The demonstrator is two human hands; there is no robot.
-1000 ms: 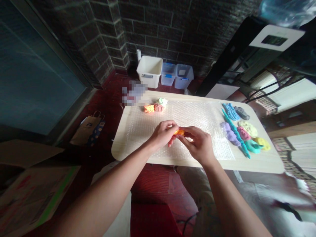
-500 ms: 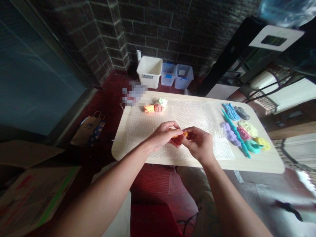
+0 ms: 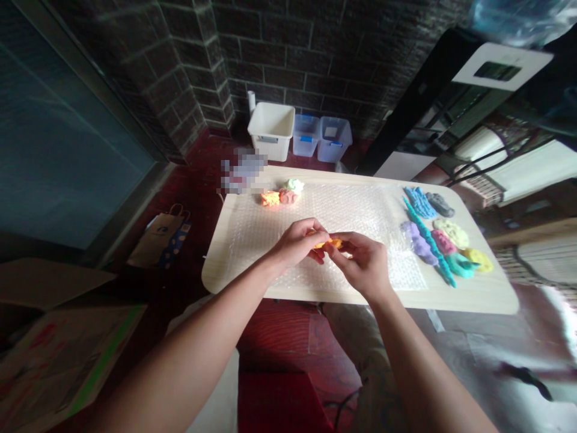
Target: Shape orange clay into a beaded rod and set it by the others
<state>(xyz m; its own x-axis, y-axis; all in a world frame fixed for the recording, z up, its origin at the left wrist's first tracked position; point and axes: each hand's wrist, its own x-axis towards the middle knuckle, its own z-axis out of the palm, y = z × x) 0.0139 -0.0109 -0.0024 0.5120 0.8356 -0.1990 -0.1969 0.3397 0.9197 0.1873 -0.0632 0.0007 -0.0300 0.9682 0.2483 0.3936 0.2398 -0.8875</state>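
Observation:
Between my fingertips is a small piece of orange modelling clay (image 3: 334, 242), held above the bubble wrap (image 3: 265, 237). My left hand (image 3: 301, 242) grips its left end, and my right hand (image 3: 360, 258) pinches it from the right. Fingers cover much of the clay, so its full shape is hidden. Beyond my hands, toward the far left of the table, lie an orange clay lump (image 3: 270, 198), a reddish-brown lump (image 3: 287, 196) and a pale green lump (image 3: 295, 185), close together.
Several clay pieces lie on the table's right side, among them a blue one (image 3: 420, 202), a purple one (image 3: 419, 243) and a long teal strip (image 3: 430, 240). Beyond the table (image 3: 491, 294) stand a white bin (image 3: 273, 135) and two clear boxes (image 3: 333, 144). A paper bag (image 3: 153, 237) sits left.
My fingers have shifted slightly on the orange clay, and more of it shows between them. Both hands stay in nearly the same place; the view has moved a little.

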